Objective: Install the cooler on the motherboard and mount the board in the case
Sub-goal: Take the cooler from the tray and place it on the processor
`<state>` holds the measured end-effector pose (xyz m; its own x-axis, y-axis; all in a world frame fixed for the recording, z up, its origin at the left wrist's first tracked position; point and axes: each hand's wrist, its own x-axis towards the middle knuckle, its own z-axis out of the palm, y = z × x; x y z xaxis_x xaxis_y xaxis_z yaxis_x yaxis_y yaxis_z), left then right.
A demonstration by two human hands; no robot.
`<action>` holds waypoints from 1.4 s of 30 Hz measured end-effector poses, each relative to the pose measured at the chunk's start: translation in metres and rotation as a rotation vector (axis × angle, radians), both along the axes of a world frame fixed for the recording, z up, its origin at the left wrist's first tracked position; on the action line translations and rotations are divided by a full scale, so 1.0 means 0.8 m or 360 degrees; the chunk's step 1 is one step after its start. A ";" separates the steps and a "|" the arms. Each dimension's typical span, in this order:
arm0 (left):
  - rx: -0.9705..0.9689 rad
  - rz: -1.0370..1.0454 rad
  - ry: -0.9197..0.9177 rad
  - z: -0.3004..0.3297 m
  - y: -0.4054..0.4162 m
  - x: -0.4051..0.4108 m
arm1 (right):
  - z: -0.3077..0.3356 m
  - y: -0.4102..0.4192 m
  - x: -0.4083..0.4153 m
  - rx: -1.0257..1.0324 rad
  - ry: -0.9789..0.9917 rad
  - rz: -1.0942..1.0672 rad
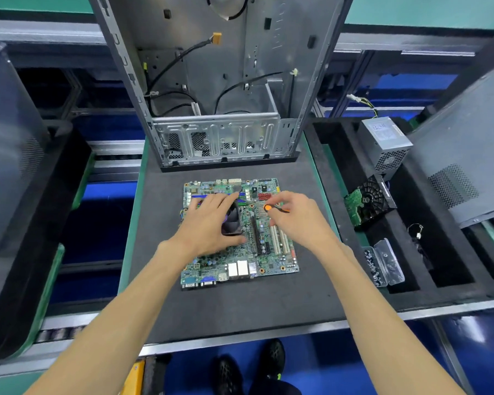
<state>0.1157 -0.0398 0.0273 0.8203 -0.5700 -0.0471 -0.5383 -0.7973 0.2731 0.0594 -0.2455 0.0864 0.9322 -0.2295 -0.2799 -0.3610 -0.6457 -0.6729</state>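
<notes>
A green motherboard (268, 260) lies flat on the dark mat in front of me. The black fan cooler (232, 220) sits on the board's left half, mostly under my left hand (211, 223), which lies over it with the fingers spread and the thumb along its near side. My right hand (294, 216) grips an orange-and-black screwdriver (267, 207), its metal shaft slanting up-left to a point beside the cooler's far corner. The open grey case (217, 132) lies behind the board, loose black cables inside.
To the right, a black foam tray (445, 269) holds a grey power supply (384, 142), a hard drive (368, 202) and a clear plastic screw box (385, 263). Grey case panels stand at far left (9, 149) and far right (468, 146). My shoes show below the table edge.
</notes>
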 end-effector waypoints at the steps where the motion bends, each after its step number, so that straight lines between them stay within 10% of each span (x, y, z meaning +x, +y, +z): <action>1: 0.0019 0.0014 -0.0068 -0.005 -0.001 -0.002 | 0.004 -0.005 0.002 -0.0044 0.0015 0.0039; 13: 0.0396 0.0063 -0.0169 -0.001 -0.011 -0.009 | -0.031 -0.066 0.014 -0.0126 -0.0097 -0.0134; 22: -0.0325 0.0195 -0.0076 0.030 -0.134 0.002 | -0.085 -0.113 -0.006 -0.0066 -0.0283 -0.0542; 42: -0.0259 0.0191 0.0153 -0.025 -0.222 0.000 | -0.120 -0.186 -0.018 -0.0122 0.0024 -0.0442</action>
<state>0.1155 -0.2176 0.0070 0.8787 -0.4753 -0.0439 -0.4077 -0.7952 0.4487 0.0447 -0.3942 -0.0093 0.8266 -0.4963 -0.2654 -0.5407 -0.5697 -0.6189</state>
